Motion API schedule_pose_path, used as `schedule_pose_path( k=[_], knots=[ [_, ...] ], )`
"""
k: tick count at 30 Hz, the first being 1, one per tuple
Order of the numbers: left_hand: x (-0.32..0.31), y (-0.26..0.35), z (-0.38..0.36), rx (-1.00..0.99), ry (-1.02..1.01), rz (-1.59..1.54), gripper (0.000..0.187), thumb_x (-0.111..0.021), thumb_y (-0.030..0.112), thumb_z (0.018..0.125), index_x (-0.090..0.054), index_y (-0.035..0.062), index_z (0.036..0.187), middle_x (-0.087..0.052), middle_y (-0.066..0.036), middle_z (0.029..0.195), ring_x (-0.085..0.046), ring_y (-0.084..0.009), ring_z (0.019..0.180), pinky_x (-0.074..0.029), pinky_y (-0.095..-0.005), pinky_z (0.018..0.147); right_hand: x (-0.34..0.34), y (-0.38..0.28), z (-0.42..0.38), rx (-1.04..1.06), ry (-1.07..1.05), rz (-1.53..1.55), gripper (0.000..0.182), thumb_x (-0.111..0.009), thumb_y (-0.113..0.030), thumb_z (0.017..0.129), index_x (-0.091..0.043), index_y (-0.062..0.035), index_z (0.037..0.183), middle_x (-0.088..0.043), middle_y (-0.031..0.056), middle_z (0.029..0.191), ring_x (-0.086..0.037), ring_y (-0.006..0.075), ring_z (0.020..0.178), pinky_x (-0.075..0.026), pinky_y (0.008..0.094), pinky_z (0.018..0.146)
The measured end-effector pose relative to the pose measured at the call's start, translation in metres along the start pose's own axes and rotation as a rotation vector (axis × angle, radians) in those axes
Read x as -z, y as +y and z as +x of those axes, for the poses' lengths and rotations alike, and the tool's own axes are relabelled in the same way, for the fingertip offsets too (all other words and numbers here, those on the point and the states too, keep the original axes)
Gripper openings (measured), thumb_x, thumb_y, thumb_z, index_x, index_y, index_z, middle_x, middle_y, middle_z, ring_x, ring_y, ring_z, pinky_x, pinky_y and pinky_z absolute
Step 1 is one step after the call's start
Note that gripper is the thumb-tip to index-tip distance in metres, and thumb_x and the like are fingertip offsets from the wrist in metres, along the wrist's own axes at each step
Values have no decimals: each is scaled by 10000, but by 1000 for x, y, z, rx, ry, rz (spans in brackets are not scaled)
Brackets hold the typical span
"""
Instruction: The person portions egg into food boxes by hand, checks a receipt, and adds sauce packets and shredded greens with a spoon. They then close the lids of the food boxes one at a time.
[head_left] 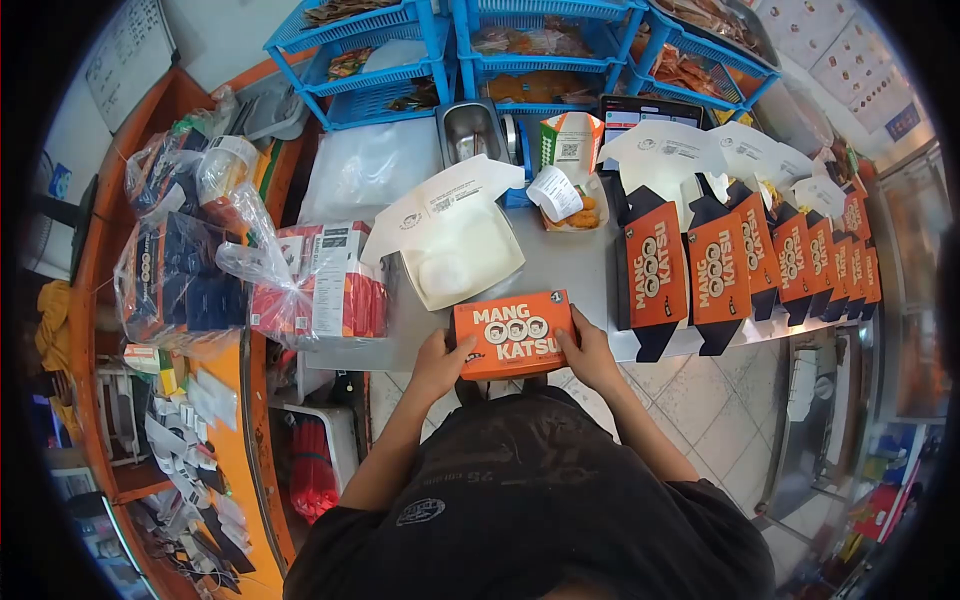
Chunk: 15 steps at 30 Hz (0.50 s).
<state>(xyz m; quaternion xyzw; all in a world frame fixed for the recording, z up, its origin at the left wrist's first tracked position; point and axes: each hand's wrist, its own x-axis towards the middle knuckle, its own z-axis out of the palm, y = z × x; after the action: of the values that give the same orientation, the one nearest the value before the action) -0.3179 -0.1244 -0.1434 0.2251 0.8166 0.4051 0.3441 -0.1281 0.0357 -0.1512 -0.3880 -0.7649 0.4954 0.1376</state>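
An orange "Mang Katsu" food box (pixel 513 335), closed, sits at the near edge of the steel counter (pixel 570 265). My left hand (pixel 440 362) grips its left side and my right hand (pixel 590 352) grips its right side. Just beyond it lies an open white box (pixel 450 240) with its lid flaps spread. A row of several open orange "Mang Katsu" boxes (pixel 655 265) stands to the right, lids raised.
A small tray with fried pieces and a receipt (pixel 565 200) lies behind. Blue plastic racks (pixel 520 50) line the back. A steel container (pixel 472 130) stands near them. Bagged packs (pixel 320 280) and plastic bags (pixel 180 250) crowd the orange shelf on the left.
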Motion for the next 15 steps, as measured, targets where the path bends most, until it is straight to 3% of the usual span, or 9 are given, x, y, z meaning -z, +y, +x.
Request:
schedule_pose_path(
  k=[4, 9, 15],
  knots=[
    [8, 6, 1, -10, -5, 153, 478, -649, 404, 784, -617, -73, 792, -636, -165, 755, -607, -203, 703, -460, -345, 643, -2, 5, 1, 1, 0, -9, 541, -580, -177, 834, -401, 109, 1257, -603, 306, 945, -607, 398, 930, -486, 396, 791],
    [12, 0, 9, 63, -121, -32, 493, -647, 430, 774, -619, -62, 767, -598, -123, 632, -546, -156, 594, -431, -323, 580, 1, 1, 2, -26, -40, 32, 559, -576, -191, 833, -389, 116, 1261, -587, 320, 990, -595, 406, 956, -476, 405, 819],
    [16, 12, 9, -43, -22, 138, 518, -631, 466, 772, -620, -51, 742, -576, -122, 616, -501, -156, 565, -385, -339, 536, 1, 0, 3, -54, -38, 8, 568, -560, -213, 840, -382, 125, 1261, -586, 324, 994, -586, 424, 960, -472, 416, 830]
  ],
)
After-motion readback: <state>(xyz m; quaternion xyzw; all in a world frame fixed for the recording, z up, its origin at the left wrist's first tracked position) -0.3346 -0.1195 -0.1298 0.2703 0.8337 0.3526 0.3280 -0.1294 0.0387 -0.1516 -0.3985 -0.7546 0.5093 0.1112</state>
